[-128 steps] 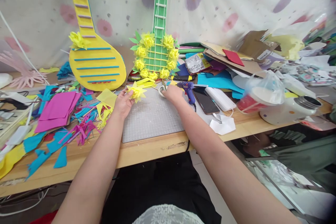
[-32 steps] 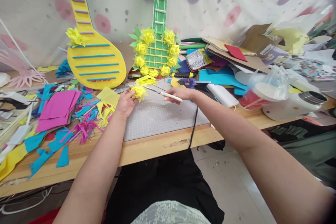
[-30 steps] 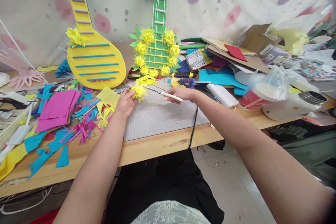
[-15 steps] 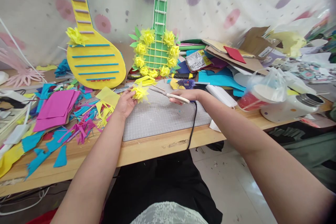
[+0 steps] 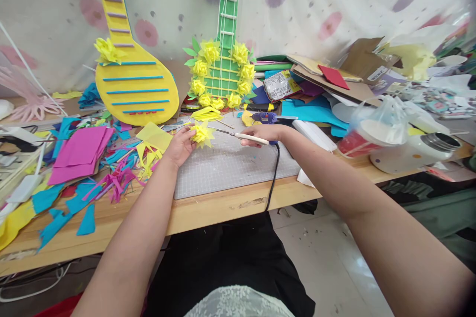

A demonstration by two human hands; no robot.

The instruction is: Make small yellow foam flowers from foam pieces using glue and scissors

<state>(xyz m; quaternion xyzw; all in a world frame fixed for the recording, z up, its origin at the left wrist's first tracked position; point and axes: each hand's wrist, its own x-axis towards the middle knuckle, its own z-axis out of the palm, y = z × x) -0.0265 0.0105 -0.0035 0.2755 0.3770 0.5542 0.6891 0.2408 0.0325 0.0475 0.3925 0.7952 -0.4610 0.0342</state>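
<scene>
Between the fingers of my left hand [image 5: 180,146] is a yellow paper flower [image 5: 202,134] with pointed petals, held above the grey cutting mat [image 5: 226,173]. My right hand [image 5: 260,134] grips a pair of scissors [image 5: 241,135] by white handles. The blades point left and reach the flower's right edge; they look closed or nearly so. Behind the hands stands a green paper instrument [image 5: 227,72] ringed with yellow flowers and strung with white cords. A yellow one [image 5: 137,89] with blue strips leans to its left, bearing one flower.
A blue glue gun [image 5: 266,118] lies behind my right hand, its black cord [image 5: 275,173] hanging over the table edge. Coloured paper scraps [image 5: 122,178] and magenta sheets [image 5: 80,153] cover the left side. A bagged cup [image 5: 368,133] and a white open-topped container [image 5: 414,151] stand at right.
The scissor blades, slightly apart before, have come together at the flower. My left hand has turned the flower a little and shifted it slightly right and down.
</scene>
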